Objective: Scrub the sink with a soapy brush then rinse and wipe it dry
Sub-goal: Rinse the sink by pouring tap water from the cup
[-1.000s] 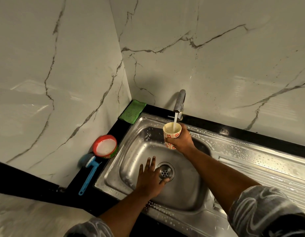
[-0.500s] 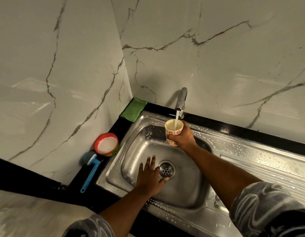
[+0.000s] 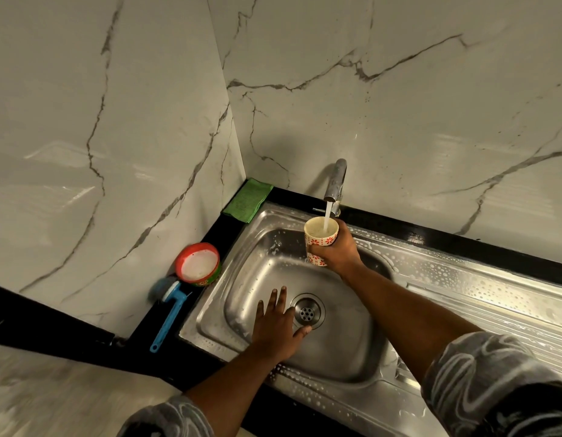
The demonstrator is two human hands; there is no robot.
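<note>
Brush (image 3: 171, 313): blue plastic handle and round head, lying on the black counter (image 3: 226, 227) against the marble wall (image 3: 147, 184), well left of my left fingers.
Bowl (image 3: 197, 263): round, red-rimmed, white soapy liquid inside; it touches the brush head, just outside the sink's left rim.
Cloth (image 3: 247, 200): green, ribbed, flat in the counter corner, far beyond my left fingertips.
Sink (image 3: 242, 279): stainless steel with rounded basin walls, its rim dotted with suds and droplets; it lies directly under both my hands.
Left hand (image 3: 275, 326): released, fingers straight and spread, palm flat on the basin floor, thumb tip at the drain's near edge.
Drain (image 3: 306, 311): round perforated metal strainer, just right of my left fingers.
Room: bare steel floor runs from my left thumb rightward to the basin's right wall.
Cup (image 3: 320, 238): pale with red flower print, upright, with water (image 3: 327, 212) falling into it.
Tap (image 3: 336, 181): grey metal spout, just above the cup.
Right hand (image 3: 336, 250): grasping the cup, fingers wrapped round its lower side, over the basin's far end.
Drainboard (image 3: 478, 288): ribbed steel, wet and bubbled, right of my right wrist.
</note>
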